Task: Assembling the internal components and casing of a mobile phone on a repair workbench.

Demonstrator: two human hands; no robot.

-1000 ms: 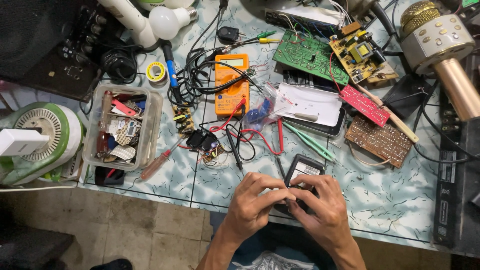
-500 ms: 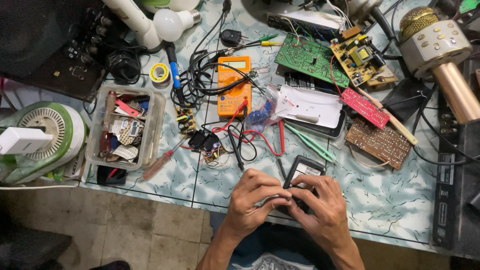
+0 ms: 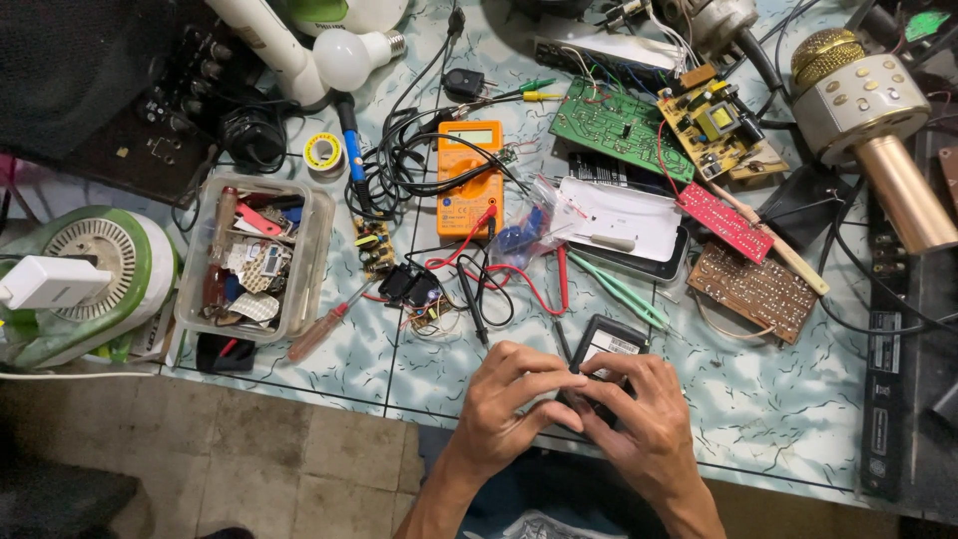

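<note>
Both of my hands grip a small black device (image 3: pixel 607 342) with a white label, at the near edge of the marbled table (image 3: pixel 758 409). My left hand (image 3: pixel 509 404) wraps its left side, fingers curled over the top. My right hand (image 3: pixel 639 414) covers its lower right part. Most of the device is hidden under my fingers. An orange multimeter (image 3: pixel 469 178) lies farther back, its red and black leads (image 3: pixel 499 274) trailing toward my hands.
A clear tub of small parts (image 3: pixel 254 258) stands at the left beside a red-handled screwdriver (image 3: pixel 321 330). Green tweezers (image 3: pixel 619 289), circuit boards (image 3: pixel 619 125), a brown perforated board (image 3: pixel 753 289), a gold microphone (image 3: pixel 878 130), a white bulb (image 3: pixel 349 58) and tangled cables crowd the back.
My hands have stayed on the black device, with my fingers shifting slightly over it. The view has tilted a little.
</note>
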